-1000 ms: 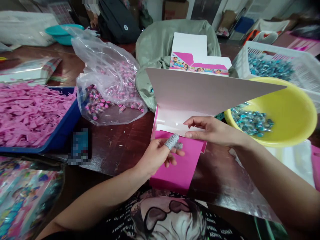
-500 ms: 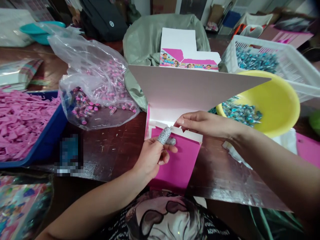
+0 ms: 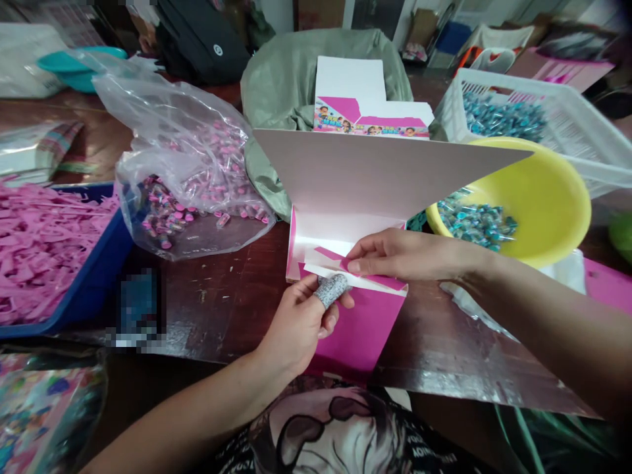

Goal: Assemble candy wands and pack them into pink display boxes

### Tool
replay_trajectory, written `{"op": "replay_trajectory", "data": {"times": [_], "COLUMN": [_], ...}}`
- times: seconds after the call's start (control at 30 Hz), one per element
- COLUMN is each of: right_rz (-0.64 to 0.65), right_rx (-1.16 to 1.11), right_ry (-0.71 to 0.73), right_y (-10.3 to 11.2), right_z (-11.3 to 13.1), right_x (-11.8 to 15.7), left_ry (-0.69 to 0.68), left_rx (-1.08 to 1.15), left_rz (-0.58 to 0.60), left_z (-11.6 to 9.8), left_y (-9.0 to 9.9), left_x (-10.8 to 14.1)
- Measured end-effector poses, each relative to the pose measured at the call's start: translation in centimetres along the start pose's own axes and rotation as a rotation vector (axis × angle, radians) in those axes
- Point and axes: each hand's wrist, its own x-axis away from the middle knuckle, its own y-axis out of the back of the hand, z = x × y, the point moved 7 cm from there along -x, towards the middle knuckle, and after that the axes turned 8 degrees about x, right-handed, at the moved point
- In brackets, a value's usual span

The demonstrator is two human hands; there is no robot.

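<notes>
In front of me is a partly folded cardboard box (image 3: 363, 329), bright pink outside and white inside. Its large panel (image 3: 385, 171) stands up at the back. My left hand (image 3: 299, 322) grips the upper edge of the pink front, with grey tape wrapped round its thumb and possibly another finger. My right hand (image 3: 395, 255) pinches a narrow flap (image 3: 330, 255) along that edge, its fingertips on the pink and white card. Part of the box interior lies hidden behind the hands.
Left, a clear bag (image 3: 197, 230) holds small pink-capped pieces beside a blue tray (image 3: 93, 263) of pink plastic parts. Right, a yellow bowl (image 3: 548, 197) and white basket (image 3: 582, 145) hold blue wrapped pieces. Another printed box (image 3: 350, 79) stands behind the raised panel.
The narrow flap along the front edge has been bent over toward the inside, showing its pink side. My right hand has moved slightly down, and my left thumb has shifted lower.
</notes>
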Motion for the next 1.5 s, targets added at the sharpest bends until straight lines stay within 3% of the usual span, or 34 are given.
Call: {"op": "replay_trajectory", "data": {"times": [0.1,0.67,1.27,1.5], "right_rz": [-0.036,0.051,0.068,0.049], "right_rx": [-0.015,0.056,0.399,0.55], "right_ry": [0.019,0.081,0.15,0.189], "right_y": [0.2,0.1,0.4,0.4], "right_z": [-0.3,0.4,1.7,2.8], "right_x": [0.1,0.7,2.2,2.2], "left_ry": [0.006,0.025,0.041,-0.019], "left_rx": [0.01,0.014,-0.133,-0.186], "left_rz": [0.029,0.071,0.041,0.103], "left_z": [0.2,0.1,0.2,-0.3], "left_y": [0.0,0.1,-0.2,-0.5], "left_x": [0.2,0.5,0.8,1.4]}}
